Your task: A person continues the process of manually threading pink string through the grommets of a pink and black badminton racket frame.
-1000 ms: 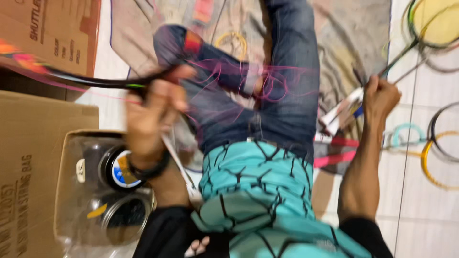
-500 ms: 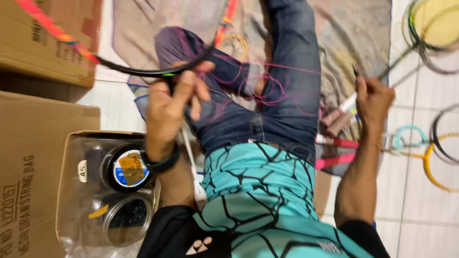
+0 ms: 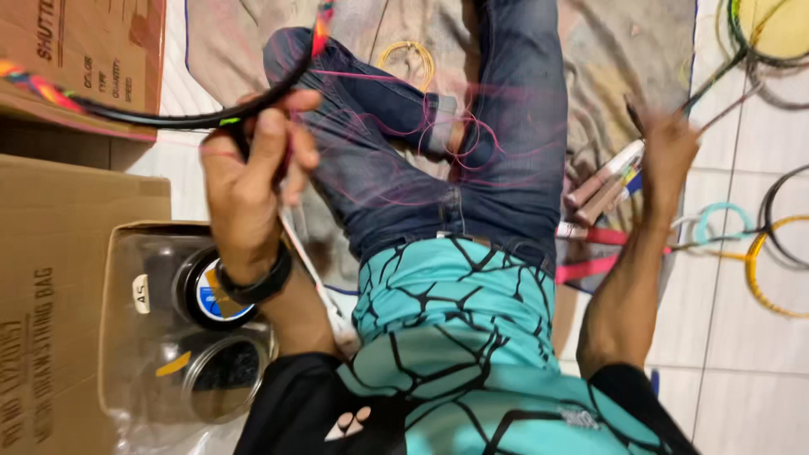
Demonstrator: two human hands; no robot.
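Note:
I sit on the floor with my jeans-clad legs stretched out over a cloth. My left hand, wearing a black wristband, grips the black frame of a racket with a colourful rim; the frame arcs left and up past my knee. Loose pink string loops from it across my lap. My right hand is motion-blurred over the racket handles beside my right thigh. A thin dark tip shows at its fingers, but what it holds is unclear.
Cardboard boxes stand at the left, one open box holding string reels in clear plastic. Several rackets and string coils lie on the white tiles at the right. A yellow coil rests on the cloth.
My left hand has swung the racket frame round, its rim rising past my knee. My right hand has lifted slightly off the handles and blurred.

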